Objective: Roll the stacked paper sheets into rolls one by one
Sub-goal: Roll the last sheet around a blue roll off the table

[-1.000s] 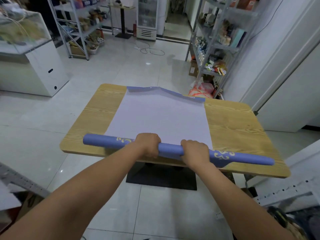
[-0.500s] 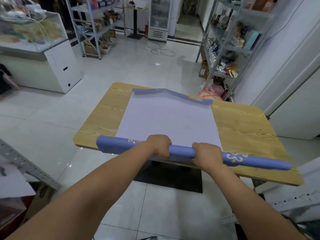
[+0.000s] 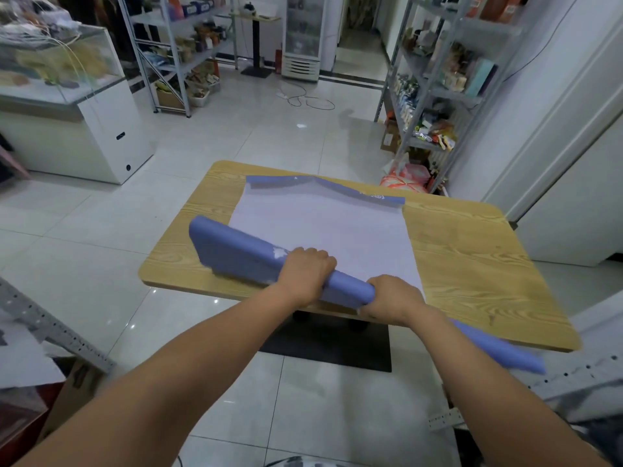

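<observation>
A long blue paper roll [image 3: 236,251] is held slanted above the near edge of the wooden table [image 3: 472,257], its left end raised and its right end [image 3: 499,352] hanging past the table's front. My left hand [image 3: 305,276] grips the roll near its middle. My right hand [image 3: 394,298] grips it just to the right. A stack of flat sheets [image 3: 323,224], pale side up, lies on the table, its blue far edge curled up.
A metal shelf rack [image 3: 435,79] with goods stands at the right, another [image 3: 178,48] at the back left. A white glass-topped counter [image 3: 101,129] is at the left. A cable [image 3: 310,101] lies on the tiled floor. A perforated metal strip [image 3: 43,328] sits at near left.
The roll has been lifted off the table's front edge and tilted, left end up and away, right end down. Both hands kept their grip and moved closer together.
</observation>
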